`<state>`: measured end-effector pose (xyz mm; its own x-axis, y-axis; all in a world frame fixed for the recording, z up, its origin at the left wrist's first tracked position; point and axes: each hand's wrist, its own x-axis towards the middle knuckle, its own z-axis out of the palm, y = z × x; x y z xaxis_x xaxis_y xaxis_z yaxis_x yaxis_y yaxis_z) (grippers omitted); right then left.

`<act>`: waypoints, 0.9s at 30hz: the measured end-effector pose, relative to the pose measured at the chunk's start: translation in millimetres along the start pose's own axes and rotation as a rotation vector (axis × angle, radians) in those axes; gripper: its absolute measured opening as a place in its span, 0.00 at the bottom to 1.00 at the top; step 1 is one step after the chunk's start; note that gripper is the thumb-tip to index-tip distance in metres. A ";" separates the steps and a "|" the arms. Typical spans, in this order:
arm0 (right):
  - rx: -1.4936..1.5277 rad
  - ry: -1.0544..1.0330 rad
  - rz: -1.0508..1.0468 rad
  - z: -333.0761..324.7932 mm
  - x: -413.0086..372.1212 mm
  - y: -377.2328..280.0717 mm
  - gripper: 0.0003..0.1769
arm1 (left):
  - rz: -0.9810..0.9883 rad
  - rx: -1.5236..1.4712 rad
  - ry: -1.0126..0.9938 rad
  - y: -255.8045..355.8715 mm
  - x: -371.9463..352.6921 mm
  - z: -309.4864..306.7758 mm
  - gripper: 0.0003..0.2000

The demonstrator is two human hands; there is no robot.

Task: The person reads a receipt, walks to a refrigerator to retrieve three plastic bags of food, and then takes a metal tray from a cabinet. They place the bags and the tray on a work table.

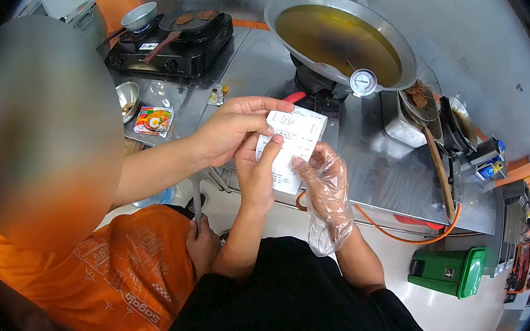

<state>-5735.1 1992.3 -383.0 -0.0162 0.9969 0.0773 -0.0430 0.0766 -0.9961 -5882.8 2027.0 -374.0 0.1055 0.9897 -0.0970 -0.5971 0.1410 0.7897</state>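
Observation:
A printed paper receipt [294, 140] is held up in front of me above the counter's edge. My left hand [258, 172], bare, pinches its left side with the thumb on top. On the lower right, my right hand [325, 182] grips the same paper through a clear plastic glove. A co-worker's hand [235, 125] reaches in from the left, its thumb and fingers at the receipt's upper left. In the co-worker's other hand [203, 241], lower down, is a metal utensil [197, 201] whose kind I cannot make out.
A wide wok of oil [335, 37] with a dial thermometer [363, 82] stands at the back. Left of it, a black gas stove [171, 50] bears a pan with patties [185, 19]. A noodle packet [153, 121] lies nearby. A green bin [447, 272] stands on the floor.

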 end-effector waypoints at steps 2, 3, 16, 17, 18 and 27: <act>0.013 0.004 0.022 0.1 0.7 -0.4 0.11 | 0.171 -0.058 0.052 -30.5 -3.9 6.2 0.13; 0.015 -0.002 0.006 -0.4 0.3 0.7 0.11 | 0.337 -0.116 0.106 -40.4 -6.5 9.6 0.13; 0.055 -0.030 0.046 -2.4 0.1 -2.3 0.11 | 0.121 0.074 -0.033 -10.6 1.9 -3.5 0.12; 0.054 -0.032 0.046 -3.3 0.0 -2.2 0.11 | 0.131 0.076 -0.035 -13.4 2.3 -3.9 0.12; 0.057 -0.036 0.037 -3.6 0.0 -1.2 0.11 | 0.139 0.077 -0.036 -15.2 2.1 -4.6 0.12; 0.041 -0.052 0.009 -4.3 0.2 -8.4 0.12 | 0.364 -0.079 0.136 -48.4 -11.6 10.4 0.11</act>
<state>-5730.4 1991.9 -374.8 -0.0686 0.9951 0.0715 -0.0839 0.0656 -0.9943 -5846.9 2008.4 -404.8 -0.2275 0.9690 0.0969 -0.6362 -0.2232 0.7386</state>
